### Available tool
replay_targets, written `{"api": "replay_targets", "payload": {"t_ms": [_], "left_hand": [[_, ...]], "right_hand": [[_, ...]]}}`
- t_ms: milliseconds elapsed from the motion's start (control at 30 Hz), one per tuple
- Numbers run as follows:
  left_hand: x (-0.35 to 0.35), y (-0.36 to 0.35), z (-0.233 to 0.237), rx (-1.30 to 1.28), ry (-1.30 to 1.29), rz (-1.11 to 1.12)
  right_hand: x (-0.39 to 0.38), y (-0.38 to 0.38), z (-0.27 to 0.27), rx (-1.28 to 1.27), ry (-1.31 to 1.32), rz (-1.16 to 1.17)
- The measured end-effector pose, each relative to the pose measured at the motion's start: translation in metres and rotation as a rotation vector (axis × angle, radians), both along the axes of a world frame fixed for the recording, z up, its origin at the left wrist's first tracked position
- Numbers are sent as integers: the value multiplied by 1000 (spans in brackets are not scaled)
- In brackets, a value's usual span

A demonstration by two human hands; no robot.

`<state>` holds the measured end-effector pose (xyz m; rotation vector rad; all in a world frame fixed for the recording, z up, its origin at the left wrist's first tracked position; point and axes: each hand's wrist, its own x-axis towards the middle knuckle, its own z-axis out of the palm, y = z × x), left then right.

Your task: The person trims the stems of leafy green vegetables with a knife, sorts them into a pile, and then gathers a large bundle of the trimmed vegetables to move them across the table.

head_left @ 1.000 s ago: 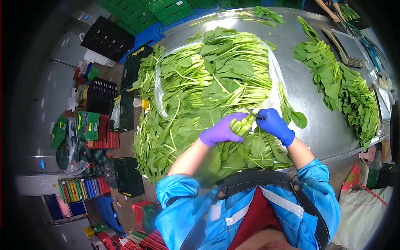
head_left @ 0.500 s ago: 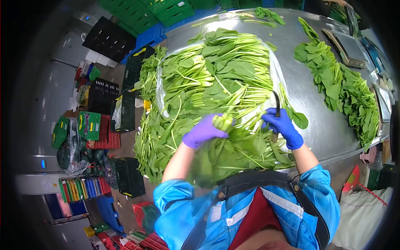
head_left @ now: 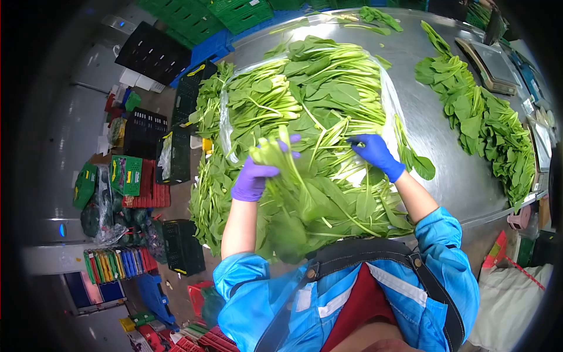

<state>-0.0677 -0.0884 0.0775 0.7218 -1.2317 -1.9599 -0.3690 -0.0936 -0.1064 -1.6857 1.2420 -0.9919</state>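
My left hand (head_left: 258, 173), in a purple glove, is closed around a bunch of leafy greens (head_left: 287, 164). The bunch's pale stems point up and its leaves hang toward my body, slightly blurred. To its right, my right hand (head_left: 375, 155), in a blue glove, has its fingers curled over the pile's stems. A small dark bit shows at those fingers, too hidden to make out. Beneath both hands spreads a large pile of greens (head_left: 340, 94), partly on a clear plastic sheet (head_left: 390, 100), on the metal table (head_left: 410, 44).
A row of greens (head_left: 469, 117) lies along the table's right side, beside a scale (head_left: 495, 61). Dark crates (head_left: 173, 155) stand at the left edge, with green crates (head_left: 234, 14) behind. A few loose leaves (head_left: 378, 20) lie at the far edge.
My left hand has moved left and up with its bunch. My right hand has moved left and slightly up; the curved dark blade and handle seen there before no longer show clearly.
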Motion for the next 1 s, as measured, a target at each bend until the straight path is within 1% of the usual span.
{"api": "replay_targets", "payload": {"t_ms": [33, 100, 133, 167, 200, 233, 267, 300, 367, 400, 467, 500, 567, 600, 633, 667, 700, 733, 767, 833, 867, 900, 933, 1000], "left_hand": [[8, -1, 3, -14, 19, 70], [15, -4, 12, -16, 27, 88], [16, -4, 16, -14, 38, 103], [16, -3, 20, -13, 35, 109], [13, -2, 26, -62, 5, 115], [11, -1, 29, -111, -26, 120], [10, 2, 25, -100, -111, 114], [12, 1, 20, -96, -108, 114], [12, 0, 7, -75, -371, -108], [-1, 2, 9, -93, -401, -201], [-33, 4, 5, -191, -362, -363], [-44, 5, -13, -287, -319, -392], [-66, 2, -26, -711, -392, -544], [-73, 3, -31, -717, -387, -544], [-78, 6, -36, -700, -442, -547], [-81, 6, -39, -684, -498, -551], [-80, 6, -38, -690, -498, -553], [-78, 6, -36, -608, -491, -477], [-76, 5, -34, -526, -483, -398], [-74, 5, -33, -516, -497, -404], [-73, 6, -33, -502, -511, -415], [-73, 7, -33, -486, -524, -428], [-73, 9, -32, -484, -526, -430], [-71, 14, -29, -593, -562, -405]], "right_hand": [[-2, -4, -28, -247, 463, 0], [10, 5, -36, -173, 517, 1], [13, 3, -40, -125, 626, 14], [12, 0, -44, -126, 623, 20], [8, -3, -48, -147, 676, 35], [10, -4, -36, -168, 728, 48], [0, -1, -22, -151, 655, 60], [-4, 0, 3, -72, 699, 108], [-11, 7, 58, 44, 645, 210], [-14, 9, 76, 48, 651, 207], [-18, 12, 107, 421, 223, 342], [-17, 15, 120, 419, 229, 336], [-14, 26, 141, 439, 57, 358], [-15, 30, 146, 391, 49, 361], [-16, 34, 152, 388, 54, 358], [-16, 39, 159, 397, -68, 226], [-16, 40, 162, 404, -192, 94], [-24, 40, 154, 351, -168, 18], [-25, 42, 153, 238, -90, -39], [-18, 49, 125, -108, 124, -35], [-14, 51, 118, -94, 308, -13], [-7, 55, 129, -75, 371, -1], [-3, 55, 129, -101, 344, -11], [-1, 52, 116, -128, 314, -17]]}}
